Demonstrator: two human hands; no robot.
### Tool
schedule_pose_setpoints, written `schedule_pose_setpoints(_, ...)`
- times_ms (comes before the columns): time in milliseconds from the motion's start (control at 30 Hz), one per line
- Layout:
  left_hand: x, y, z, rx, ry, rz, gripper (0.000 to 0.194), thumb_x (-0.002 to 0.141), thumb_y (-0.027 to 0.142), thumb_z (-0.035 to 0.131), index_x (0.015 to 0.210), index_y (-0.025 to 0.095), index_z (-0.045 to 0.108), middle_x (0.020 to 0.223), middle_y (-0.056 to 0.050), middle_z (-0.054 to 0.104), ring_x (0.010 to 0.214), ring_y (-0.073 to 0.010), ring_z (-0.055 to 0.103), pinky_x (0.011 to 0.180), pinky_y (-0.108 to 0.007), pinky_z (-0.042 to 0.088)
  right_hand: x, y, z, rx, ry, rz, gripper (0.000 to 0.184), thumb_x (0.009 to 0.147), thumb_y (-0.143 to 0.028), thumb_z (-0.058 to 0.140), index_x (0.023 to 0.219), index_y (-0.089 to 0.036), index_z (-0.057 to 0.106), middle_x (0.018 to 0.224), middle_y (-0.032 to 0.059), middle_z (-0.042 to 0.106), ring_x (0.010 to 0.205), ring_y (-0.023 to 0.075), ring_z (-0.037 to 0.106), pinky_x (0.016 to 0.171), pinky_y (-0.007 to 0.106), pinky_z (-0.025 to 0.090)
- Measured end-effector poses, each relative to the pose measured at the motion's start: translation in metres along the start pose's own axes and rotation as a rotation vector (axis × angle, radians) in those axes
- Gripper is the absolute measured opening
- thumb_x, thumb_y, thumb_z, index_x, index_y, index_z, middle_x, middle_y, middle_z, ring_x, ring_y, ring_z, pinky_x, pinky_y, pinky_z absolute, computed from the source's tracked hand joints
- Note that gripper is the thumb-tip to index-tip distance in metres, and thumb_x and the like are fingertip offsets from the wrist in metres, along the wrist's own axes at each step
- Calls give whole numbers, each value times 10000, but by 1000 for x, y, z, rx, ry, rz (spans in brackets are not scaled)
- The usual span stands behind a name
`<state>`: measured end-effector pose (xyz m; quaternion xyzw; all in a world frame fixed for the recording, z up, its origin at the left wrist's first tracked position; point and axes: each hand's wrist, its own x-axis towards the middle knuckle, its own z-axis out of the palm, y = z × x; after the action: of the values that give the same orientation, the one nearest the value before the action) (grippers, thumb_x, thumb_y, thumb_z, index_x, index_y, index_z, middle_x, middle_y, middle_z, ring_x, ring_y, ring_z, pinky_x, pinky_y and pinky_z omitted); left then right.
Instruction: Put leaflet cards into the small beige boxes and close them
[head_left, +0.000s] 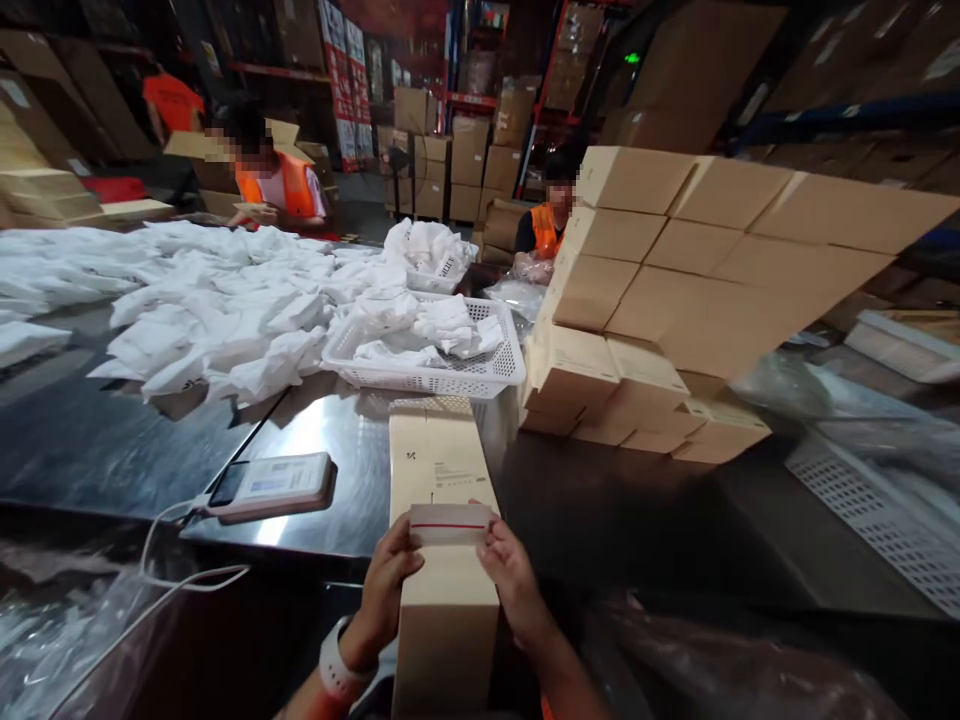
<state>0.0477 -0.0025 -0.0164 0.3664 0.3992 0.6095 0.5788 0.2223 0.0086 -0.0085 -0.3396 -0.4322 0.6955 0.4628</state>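
Both of my hands grip a brown cardboard box (450, 580) near the table's front edge, one at each side of its raised flap. A red strip (450, 525) runs across that flap. My left hand (390, 575), with a white watch (341, 660) on the wrist, has its fingers and thumb closed on the left side. My right hand (514, 575) holds the right side in the same way. Just beyond lies another flat brown box (439, 450) with small dark print. The lower end of the held box reaches toward my body.
A white basket (424, 378) holds white bags; many more white bags (217, 300) lie at left. A phone (274, 485) with a white cable rests on the table. Brown boxes (645, 260) are stacked at right, near a white crate (885, 510). Two people in orange vests (296, 185) sit across.
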Motion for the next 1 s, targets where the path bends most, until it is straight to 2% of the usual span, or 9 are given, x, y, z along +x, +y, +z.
schedule_pose_setpoints(133,-4,-10,-8,87,-13,291,187,877,298,621,985,242,763,969,-55,767,925,-223,686,854,-318,528,-5,14,-10,-167,-98,-305,603,843,-713,585,1269,-286,553,1174,107,674,1045,289,671,855,412,563)
schedule_pose_setpoints(200,-6,-9,-9,117,-78,442,351,904,540,569,862,240,746,873,-56,746,876,-231,676,873,-360,528,-6,18,-15,-290,-132,-478,673,701,-725,732,1212,-310,590,1170,82,675,1121,301,630,958,431,522)
schedule_pose_setpoints(267,-6,-6,-8,156,-150,549,528,815,746,544,823,246,713,769,-39,698,762,-221,646,818,-384,539,-5,19,-19,-438,-165,-637,617,671,-648,809,1152,-310,623,1120,64,697,1171,298,601,1050,455,458)
schedule_pose_setpoints(333,-4,-1,-8,239,-219,603,505,767,724,636,871,239,733,751,-42,675,740,-218,626,774,-381,533,-3,17,-19,-575,-178,-752,480,775,-586,762,1133,-292,638,1073,64,721,1168,277,610,1080,463,433)
schedule_pose_setpoints(400,-3,4,-8,332,-287,630,387,797,586,704,938,232,774,771,-62,695,778,-230,633,773,-384,523,-2,14,-18,-680,-158,-849,373,893,-523,656,1171,-276,622,1051,68,739,1129,251,645,1071,467,446)
schedule_pose_setpoints(467,-2,8,-9,399,-342,625,300,845,493,692,966,237,792,830,-86,741,823,-246,652,816,-413,515,-3,12,-15,-696,-132,-850,311,908,-481,640,1144,-278,637,1018,57,756,1080,249,679,1058,483,463)
schedule_pose_setpoints(633,-3,10,-12,449,-384,528,250,899,442,650,995,257,786,934,-101,786,894,-275,679,863,-452,502,-6,12,-10,-666,-50,-659,227,851,-463,674,1008,-300,694,947,32,775,996,283,720,1049,526,474)
schedule_pose_setpoints(867,1,10,-12,451,-396,492,222,885,415,677,981,253,794,906,-85,789,902,-272,680,874,-441,501,-1,13,-10,-646,-66,-639,216,843,-427,679,1004,-283,696,929,44,773,979,286,718,1053,541,460)
schedule_pose_setpoints(1000,6,11,-12,449,-412,479,206,905,377,655,977,247,797,888,-84,789,887,-266,692,859,-437,514,0,13,-9,-630,-55,-660,117,866,-376,675,961,-312,701,910,10,776,926,260,726,1040,524,467)
